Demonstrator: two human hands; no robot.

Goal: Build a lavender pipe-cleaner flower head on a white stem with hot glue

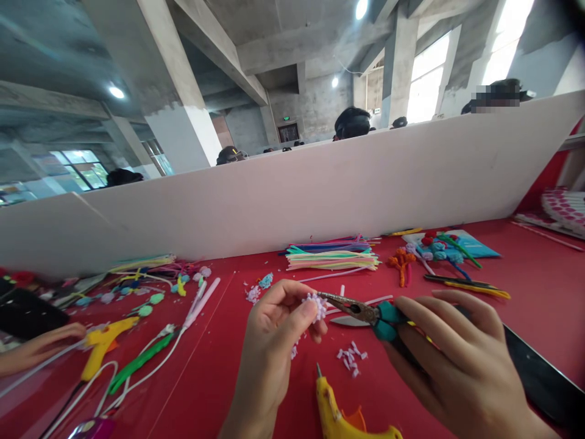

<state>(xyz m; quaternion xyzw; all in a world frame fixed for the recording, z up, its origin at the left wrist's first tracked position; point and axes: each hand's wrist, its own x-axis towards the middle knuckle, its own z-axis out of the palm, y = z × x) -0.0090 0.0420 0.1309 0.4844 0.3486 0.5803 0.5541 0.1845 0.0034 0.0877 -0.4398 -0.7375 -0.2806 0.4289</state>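
Observation:
My left hand [267, 347] pinches a small lilac fuzzy ball [317, 306], which looks made of short pipe cleaner pieces, between thumb and fingers. My right hand [461, 353] is wrapped round the teal handles of needle-nose pliers [351, 308]. The tips of the pliers reach the top of the ball; whether they grip a piece is too small to tell. Beneath the pliers a metal blade [351, 321] lies on the red table. Short lilac cut pieces [351, 358] lie in a loose pile between my hands. A yellow glue gun [336, 408] rests close in front of me.
A bundle of coloured pipe cleaners [333, 257] lies by the white partition [292, 201]. To the right are an orange fuzzy figure [402, 262], tweezers [475, 286] and a dark flat device [543, 372]. At left, another person's hand [50, 347] is near a second yellow glue gun [107, 341].

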